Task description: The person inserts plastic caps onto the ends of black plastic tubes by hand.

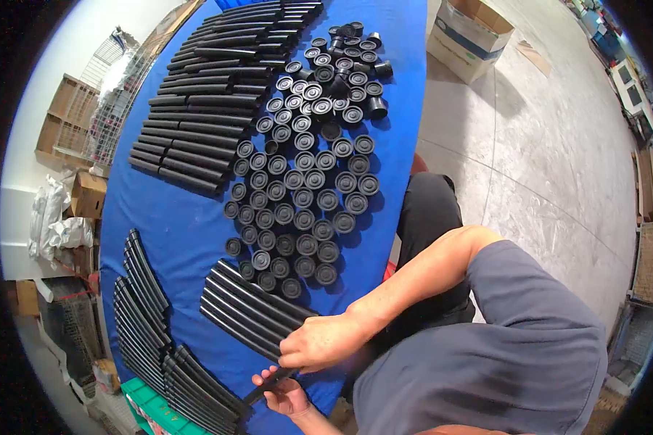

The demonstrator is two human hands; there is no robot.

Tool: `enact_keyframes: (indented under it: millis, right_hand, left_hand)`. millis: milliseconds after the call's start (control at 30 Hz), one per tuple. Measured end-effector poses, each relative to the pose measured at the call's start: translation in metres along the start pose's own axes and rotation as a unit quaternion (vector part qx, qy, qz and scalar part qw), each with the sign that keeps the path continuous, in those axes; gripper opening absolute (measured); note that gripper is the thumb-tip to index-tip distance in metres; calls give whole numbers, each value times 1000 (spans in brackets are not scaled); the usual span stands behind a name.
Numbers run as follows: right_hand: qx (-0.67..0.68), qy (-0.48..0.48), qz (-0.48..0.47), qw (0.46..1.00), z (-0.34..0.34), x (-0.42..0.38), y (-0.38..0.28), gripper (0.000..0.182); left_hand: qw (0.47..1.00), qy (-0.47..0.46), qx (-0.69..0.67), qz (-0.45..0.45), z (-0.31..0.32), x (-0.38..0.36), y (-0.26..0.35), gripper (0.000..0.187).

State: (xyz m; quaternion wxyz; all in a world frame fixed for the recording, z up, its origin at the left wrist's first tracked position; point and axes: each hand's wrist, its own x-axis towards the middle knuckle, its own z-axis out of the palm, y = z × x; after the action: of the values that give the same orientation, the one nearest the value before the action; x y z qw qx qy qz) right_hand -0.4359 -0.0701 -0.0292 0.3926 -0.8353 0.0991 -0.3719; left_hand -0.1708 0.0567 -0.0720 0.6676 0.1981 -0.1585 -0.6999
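Observation:
A black plastic tube [274, 377] is held low over the near part of the blue table. My left hand [289, 397] grips it from below, thumb and fingers closed round it. Just above, my right hand [321, 344] is closed at the tube's end nearer to me; its curled fingers hide that end. Several black tubes [250, 301] lie side by side just beyond my right hand. Beyond them, many round black caps [305, 199] with ringed faces are spread out, mostly face up.
More black tubes [203, 101] lie in rows at the table's far end. Other tubes [141, 319] lie near a green crate [141, 406] at the left. The blue tablecloth [196, 232] covers the table. An open cardboard box [461, 47] stands on the floor.

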Motion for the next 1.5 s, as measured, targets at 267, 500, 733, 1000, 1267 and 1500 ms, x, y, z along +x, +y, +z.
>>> enact_keyframes:
  millis: [267, 500, 733, 1000, 1267, 1500]
  right_hand:
    - [-48, -8, -37, 998, 0, -2, 4, 26]
    - [36, -26, 85, 995, -2, -1, 6, 32]
    - [115, -60, 142, 981, -7, 6, 1, 30]
    - [93, 29, 137, 986, -32, 13, 9, 32]
    - [180, -61, 143, 971, -47, 22, -5, 34]
    - [131, -24, 197, 971, -54, 27, -8, 74]
  left_hand:
    - [998, 47, -33, -13, 7, 1, -1, 36]
    - [999, 21, 32, -11, 4, 1, 0, 40]
    - [998, -12, 55, -3, 4, 4, -2, 41]
    - [767, 135, 606, -163, 108, -5, 5, 14]
    - [437, -93, 883, 141, 131, 29, 6, 45]
    - [394, 126, 900, 139, 103, 38, 40, 39]
